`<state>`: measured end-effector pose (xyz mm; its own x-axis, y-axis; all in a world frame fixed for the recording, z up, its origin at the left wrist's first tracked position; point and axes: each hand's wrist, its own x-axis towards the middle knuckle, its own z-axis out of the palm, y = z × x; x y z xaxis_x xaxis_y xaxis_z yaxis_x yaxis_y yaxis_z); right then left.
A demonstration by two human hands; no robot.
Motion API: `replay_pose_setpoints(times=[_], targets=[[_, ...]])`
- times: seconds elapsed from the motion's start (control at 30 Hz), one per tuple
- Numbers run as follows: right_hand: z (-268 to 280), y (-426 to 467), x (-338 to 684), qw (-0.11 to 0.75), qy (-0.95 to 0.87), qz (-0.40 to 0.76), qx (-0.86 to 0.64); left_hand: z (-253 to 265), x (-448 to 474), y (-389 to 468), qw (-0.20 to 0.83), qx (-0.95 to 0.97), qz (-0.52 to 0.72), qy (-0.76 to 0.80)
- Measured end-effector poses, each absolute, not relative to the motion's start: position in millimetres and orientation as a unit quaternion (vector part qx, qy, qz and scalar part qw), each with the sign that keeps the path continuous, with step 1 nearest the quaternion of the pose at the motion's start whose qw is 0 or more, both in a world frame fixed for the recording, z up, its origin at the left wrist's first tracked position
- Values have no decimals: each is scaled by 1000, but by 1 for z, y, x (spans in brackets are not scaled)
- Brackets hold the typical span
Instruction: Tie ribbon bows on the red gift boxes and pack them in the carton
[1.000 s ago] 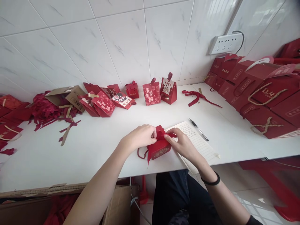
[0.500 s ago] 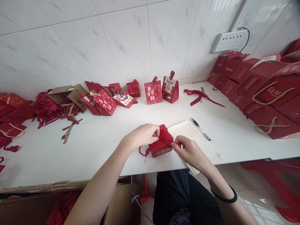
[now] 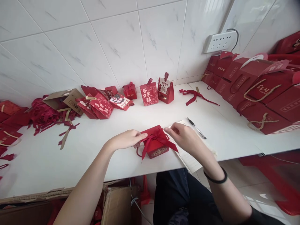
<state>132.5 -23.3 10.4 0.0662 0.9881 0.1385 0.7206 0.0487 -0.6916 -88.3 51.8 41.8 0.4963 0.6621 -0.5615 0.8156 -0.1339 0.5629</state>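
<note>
A small red gift box (image 3: 156, 147) sits near the table's front edge, with a gold emblem on its front. Across its top lies a red ribbon (image 3: 152, 137), tied in a bow whose tails hang over the front. My left hand (image 3: 127, 139) grips the box at its left end, thumb on the top edge and fingers down the side. Close by the right rear corner is my right hand (image 3: 184, 136), its thumb stretched toward the box and its fingers loosely bent, with nothing visible in them. Cord handles show at the box's sides.
A notebook (image 3: 187, 156) lies under my right hand, a pen (image 3: 197, 128) beside it. Red boxes (image 3: 150, 93) stand along the wall. Stacked red boxes (image 3: 262, 93) fill the right; a ribbon heap (image 3: 44, 112) lies left. A cardboard carton (image 3: 118, 203) stands below the table.
Both hands have let go of the ribbon, now a bow with loose tails. My left hand has moved left to the box's end; my right hand has lifted to its rear corner.
</note>
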Motion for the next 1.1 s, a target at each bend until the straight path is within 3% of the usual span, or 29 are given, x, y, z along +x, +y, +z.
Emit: replay_pose_setpoints(times=[0.23, 0.6, 0.87, 1.1], targets=[[2, 6, 96, 224, -674, 144, -689, 35, -84, 47, 550, 675, 2, 492], [-30, -15, 107, 494, -542, 293, -613, 2, -63, 38, 606, 545, 284, 505], [-42, -13, 102, 585, -427, 386, -571, -16, -52, 31, 457, 610, 340, 551], [-53, -8, 106, 634, -347, 471, -507, -21, -46, 28, 413, 633, 324, 570]])
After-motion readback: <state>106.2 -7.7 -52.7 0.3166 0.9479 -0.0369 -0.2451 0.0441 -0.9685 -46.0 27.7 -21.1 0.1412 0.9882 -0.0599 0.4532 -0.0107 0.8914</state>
